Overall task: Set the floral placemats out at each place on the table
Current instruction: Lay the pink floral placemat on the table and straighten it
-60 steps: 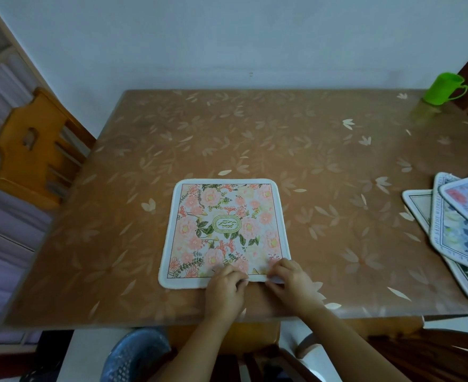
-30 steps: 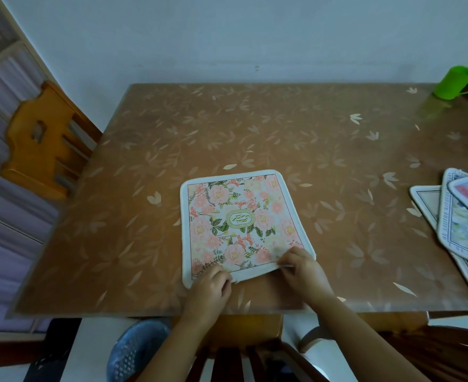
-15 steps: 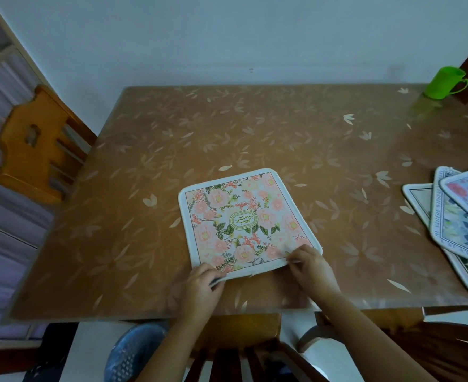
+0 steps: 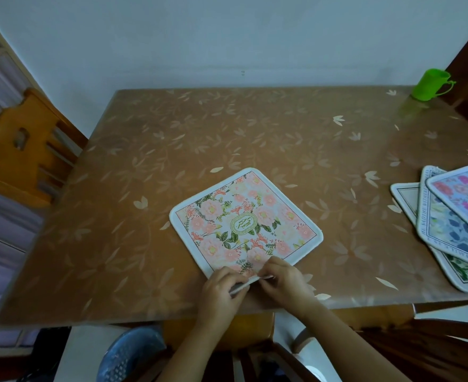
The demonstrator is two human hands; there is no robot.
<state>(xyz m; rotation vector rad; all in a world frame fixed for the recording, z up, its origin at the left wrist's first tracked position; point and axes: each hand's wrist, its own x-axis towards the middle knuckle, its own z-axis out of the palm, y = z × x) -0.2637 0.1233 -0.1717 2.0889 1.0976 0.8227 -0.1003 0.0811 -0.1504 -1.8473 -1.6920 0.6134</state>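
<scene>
Pink floral placemat (image 4: 245, 224) lies skewed near the table's (image 4: 227, 133) front edge, near corner lifted and pinched by left hand (image 4: 221, 293) and right hand (image 4: 285, 282); it looks light, thin and bendy, so grip the rim.

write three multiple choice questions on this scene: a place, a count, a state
1. Where is the green cup?
A. far right corner of the table
B. near left corner
C. the floor
2. How many placemats in the fanned stack?
A. one
B. three
C. five
3. How does the pink floral placemat lie?
A. square to the edge, untouched
B. rolled up
C. at an angle, near corner pinched

1 A: it stands by the wall, far right.
2 B: three overlapping borders show.
3 C: left hand and right hand pinch its near corner; its sides run diagonally.
</scene>
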